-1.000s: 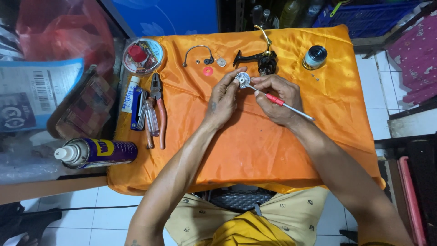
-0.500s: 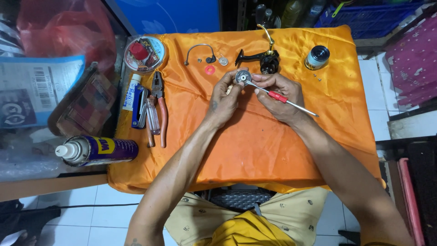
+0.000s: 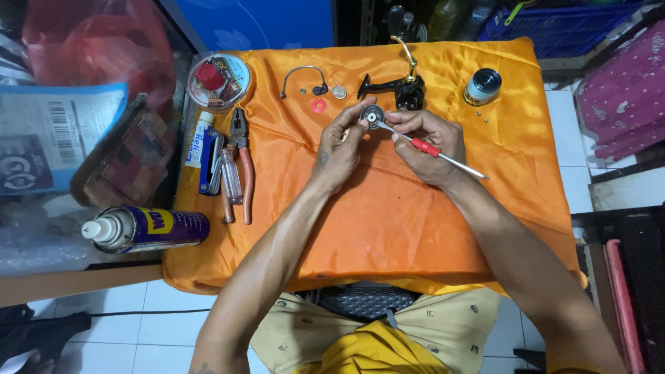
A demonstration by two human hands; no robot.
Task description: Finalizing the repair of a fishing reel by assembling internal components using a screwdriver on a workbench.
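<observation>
My left hand point(image 3: 341, 149) pinches a small round metal part point(image 3: 372, 115) between thumb and fingers, over the orange cloth point(image 3: 388, 221). In my right hand point(image 3: 428, 145) is a thin screwdriver point(image 3: 433, 149) with a red grip, its tip set against the centre of the round part. Just beyond the hands lies a black fishing reel body point(image 3: 396, 88) with a gold handle arm. A curved wire bail point(image 3: 302, 76), a red washer point(image 3: 318, 105) and a small silver disc point(image 3: 339, 91) lie to its left. A line spool point(image 3: 482, 86) stands at the far right.
Pliers point(image 3: 242, 163), small screwdrivers point(image 3: 228, 176) and a blue-and-white tube point(image 3: 201, 138) lie along the cloth's left edge. A round clear box point(image 3: 219, 78) sits at the back left corner. A blue spray can point(image 3: 142, 228) lies off the cloth at the left, near red plastic bags point(image 3: 97, 48).
The hands stay on the round part with the screwdriver; the view has shifted slightly, and little else differs.
</observation>
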